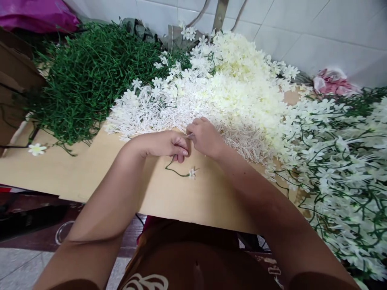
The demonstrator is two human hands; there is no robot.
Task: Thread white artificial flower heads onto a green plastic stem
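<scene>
My left hand (165, 144) is closed on a thin green stem (175, 171) that hangs below the fingers and carries one small white flower (192, 172) at its end. My right hand (205, 137) meets it at the fingertips and pinches a small white flower piece (189, 136) against the stem's top. Both hands hover over a pale wooden board (90, 169), right at the near edge of a big heap of loose white plastic flowers (223, 92).
A pile of bare green stems (90, 72) lies at the back left, with one flower (36, 149) loose beside it. Finished stems with white flowers (341, 161) are heaped at the right. A cardboard box (15, 80) stands far left, a tiled wall (317, 28) behind.
</scene>
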